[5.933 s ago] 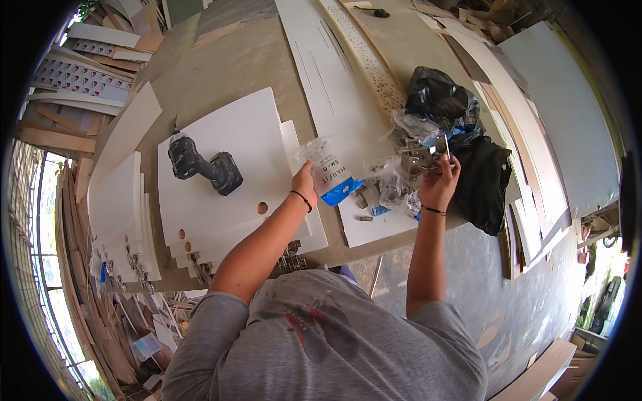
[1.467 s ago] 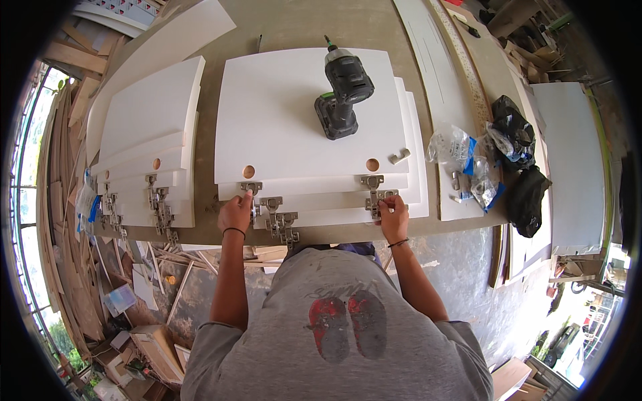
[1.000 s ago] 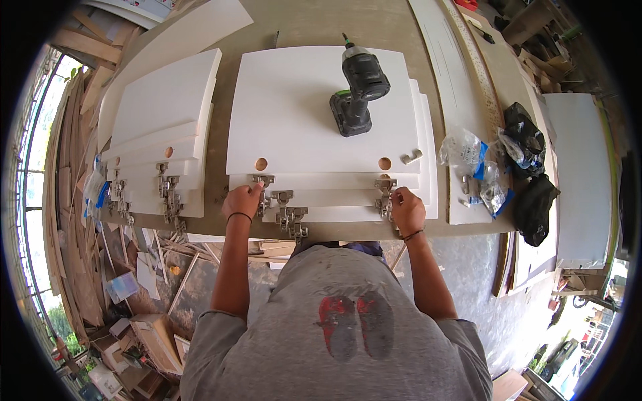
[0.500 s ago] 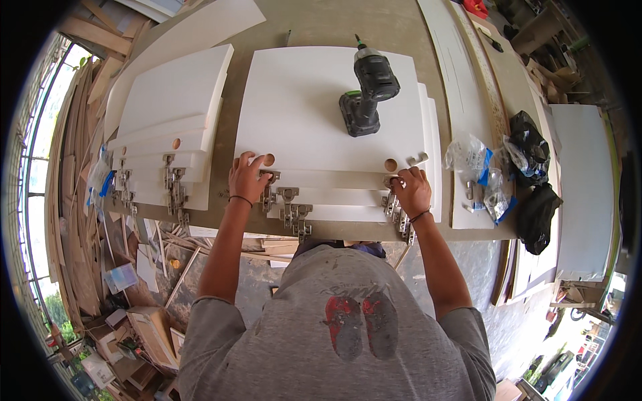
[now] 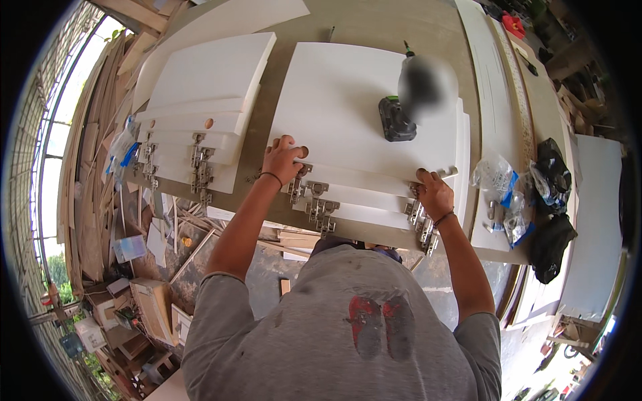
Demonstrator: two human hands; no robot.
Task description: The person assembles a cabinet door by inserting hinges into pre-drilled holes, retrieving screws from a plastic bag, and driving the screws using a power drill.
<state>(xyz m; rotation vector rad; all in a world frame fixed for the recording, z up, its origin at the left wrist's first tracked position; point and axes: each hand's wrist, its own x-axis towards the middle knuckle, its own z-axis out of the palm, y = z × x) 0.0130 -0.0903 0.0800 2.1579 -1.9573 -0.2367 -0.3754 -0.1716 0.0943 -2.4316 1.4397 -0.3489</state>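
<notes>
White panel point(image 5: 341, 100), upper centre of the frame: steady its near edge evenly. Left hand point(image 5: 282, 162) and right hand point(image 5: 436, 195): fingers curled near the hinges point(image 5: 319, 190); whether they grip, cannot tell. Avoid jolting the drill point(image 5: 396, 121)

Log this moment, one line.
left hand: at near edge of white panel; right hand: same edge, farther right; drill: on that panel; hinges: beside both hands

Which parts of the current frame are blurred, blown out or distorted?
Head view: a round smear hides the upper body of the power drill; the window at far left is blown out and its frame curves; black fills the corners; the hinges look fairly sharp.
</notes>
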